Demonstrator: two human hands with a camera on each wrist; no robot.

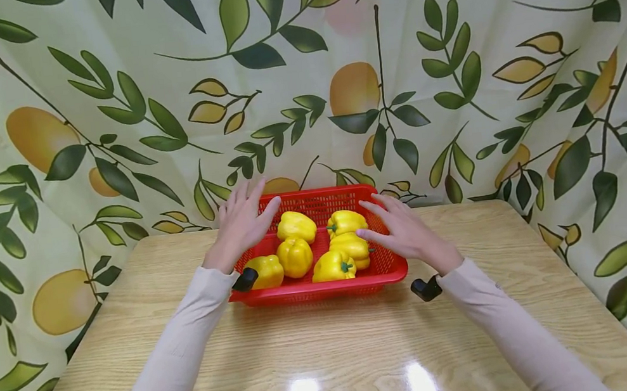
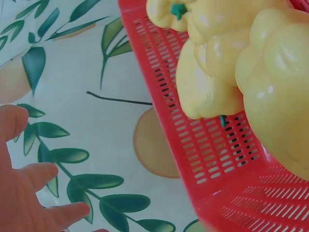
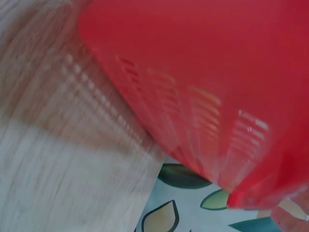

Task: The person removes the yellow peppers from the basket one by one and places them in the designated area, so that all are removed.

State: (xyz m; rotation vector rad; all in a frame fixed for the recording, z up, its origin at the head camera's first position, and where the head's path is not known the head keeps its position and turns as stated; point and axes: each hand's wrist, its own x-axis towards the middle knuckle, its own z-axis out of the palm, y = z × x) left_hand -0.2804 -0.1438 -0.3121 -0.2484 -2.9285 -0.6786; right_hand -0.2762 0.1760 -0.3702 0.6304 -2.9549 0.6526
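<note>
Several yellow bell peppers (image 1: 296, 256) lie in a red slotted plastic basket (image 1: 323, 287) on the table. My left hand (image 1: 242, 224) hovers by the basket's left side with fingers extended. At the opposite side, my right hand (image 1: 400, 230) is held over the right rim, its fingers spread. Neither hand holds anything. The left wrist view shows spread fingers apart from the basket wall (image 2: 166, 130) and large yellow peppers (image 2: 285, 92) inside. In the right wrist view, the basket's side (image 3: 193, 63) fills much of the picture, and only a fingertip (image 3: 288, 221) shows at the lower right corner.
Below lies a light wood-grain table (image 1: 352, 344), with the basket near its back edge. A cloth (image 1: 303, 94) printed with leaves and fruit hangs behind and at both sides. A black wrist-camera piece (image 1: 426, 289) sits by the right wrist.
</note>
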